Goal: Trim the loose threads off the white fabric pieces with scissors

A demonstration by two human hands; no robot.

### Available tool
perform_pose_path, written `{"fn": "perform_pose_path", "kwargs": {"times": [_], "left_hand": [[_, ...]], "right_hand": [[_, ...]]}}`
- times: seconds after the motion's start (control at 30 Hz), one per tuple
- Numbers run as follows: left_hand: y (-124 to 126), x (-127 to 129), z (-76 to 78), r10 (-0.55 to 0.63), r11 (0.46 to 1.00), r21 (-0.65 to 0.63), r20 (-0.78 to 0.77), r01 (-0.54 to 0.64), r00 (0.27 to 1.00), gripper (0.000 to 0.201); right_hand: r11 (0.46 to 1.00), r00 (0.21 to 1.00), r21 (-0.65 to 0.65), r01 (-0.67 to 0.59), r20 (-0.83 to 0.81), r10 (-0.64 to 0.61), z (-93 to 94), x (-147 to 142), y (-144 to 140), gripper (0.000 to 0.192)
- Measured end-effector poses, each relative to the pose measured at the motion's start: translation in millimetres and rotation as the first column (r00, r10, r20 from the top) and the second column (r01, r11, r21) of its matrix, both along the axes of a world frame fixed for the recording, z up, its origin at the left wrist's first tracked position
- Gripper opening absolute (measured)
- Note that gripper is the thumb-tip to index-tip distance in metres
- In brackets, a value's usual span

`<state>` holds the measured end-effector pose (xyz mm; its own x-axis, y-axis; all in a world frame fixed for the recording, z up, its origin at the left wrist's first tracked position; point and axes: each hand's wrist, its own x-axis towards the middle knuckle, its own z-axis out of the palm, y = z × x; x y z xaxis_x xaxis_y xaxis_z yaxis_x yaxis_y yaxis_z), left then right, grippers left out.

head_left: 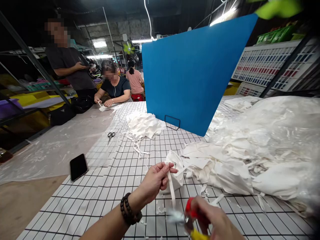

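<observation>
My left hand, with a bead bracelet on the wrist, pinches a white fabric piece by its top; a narrow white strip hangs down from my fingers. My right hand is low in the view, closed on red-and-yellow-handled scissors whose blurred blades sit just under the strip's lower end. Small white scraps lie on the gridded table cover below both hands.
A big heap of white fabric pieces fills the right side. A smaller white pile, black scissors and a black phone lie to the left. A blue divider board stands behind. Three other people are at the far left.
</observation>
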<state>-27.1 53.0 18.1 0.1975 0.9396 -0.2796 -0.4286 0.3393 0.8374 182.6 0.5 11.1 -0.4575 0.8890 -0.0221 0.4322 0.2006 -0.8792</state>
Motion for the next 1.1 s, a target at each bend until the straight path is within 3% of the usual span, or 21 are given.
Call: {"fn": "perform_pose_path", "kwargs": {"times": [0.1,0.17,0.23,0.33,0.43,0.53,0.63,0.7,0.77,0.87,0.97,1.1], "left_hand": [[-4.3,3.1,1.9,-0.006,0.997,0.072,-0.011,0.006,1.0,0.034],[-8.8,5.6,3.4,-0.011,0.996,0.087,-0.013,0.012,1.0,0.033],[-13.8,6.6,6.9,-0.012,0.995,0.098,-0.008,0.012,1.0,0.033],[-22.6,3.7,15.7,0.022,0.993,0.114,0.011,-0.023,1.0,0.034],[-32.9,-2.7,26.8,0.099,0.987,0.12,0.055,-0.105,0.994,0.034],[-42.7,-6.6,36.6,0.115,0.978,0.171,0.037,-0.12,0.993,0.037],[-48.5,-5.9,40.6,0.248,0.926,0.335,-0.193,-0.174,0.949,0.04],[-49.4,-5.1,37.5,0.406,0.868,0.431,-0.326,-0.248,0.854,0.04],[-48.1,-5.4,28.7,0.45,0.855,0.433,-0.348,-0.285,0.822,0.041],[-43.6,-5.7,7.1,0.312,0.921,0.305,-0.208,-0.242,0.927,0.043],[-37.8,-1.6,-15.2,0.207,0.958,0.211,-0.043,-0.194,0.977,0.044],[-30.1,6.0,-29.3,0.204,0.95,0.238,0.024,-0.204,0.979,0.042]], "right_hand": [[0.925,0.894,-0.191,0.329,-0.252,-0.37,-24.6,-7.4,28.4,0.023],[0.911,0.834,-0.225,0.347,-0.37,-0.409,-45.3,-22.1,47.2,0.036],[0.926,0.808,-0.249,0.285,-0.458,-0.372,-64.5,-40.3,60.3,0.043],[0.93,0.779,-0.289,0.227,-0.519,-0.351,-78.1,-58.8,74.7,0.045],[0.914,0.76,-0.276,0.298,-0.511,-0.402,-58.8,-54.4,99.3,0.048],[0.932,0.738,-0.205,0.299,-0.569,-0.362,-11.4,-41.5,129.7,0.047],[0.968,0.752,-0.096,0.23,-0.614,-0.239,28.6,-41.7,141.3,0.043],[0.983,0.827,-0.036,0.182,-0.535,-0.173,33.5,-48.8,135.8,0.037],[0.991,0.909,-0.02,0.133,-0.395,-0.13,19.4,-55.0,125.8,0.03],[0.993,0.976,-0.07,0.09,-0.194,-0.103,-18.4,-52.2,114.0,0.03],[0.979,0.979,-0.173,0.111,-0.152,-0.138,-47.7,-35.2,109.6,0.035],[0.949,0.929,-0.176,0.263,-0.218,-0.298,-57.4,-14.0,101.3,0.04]]}}
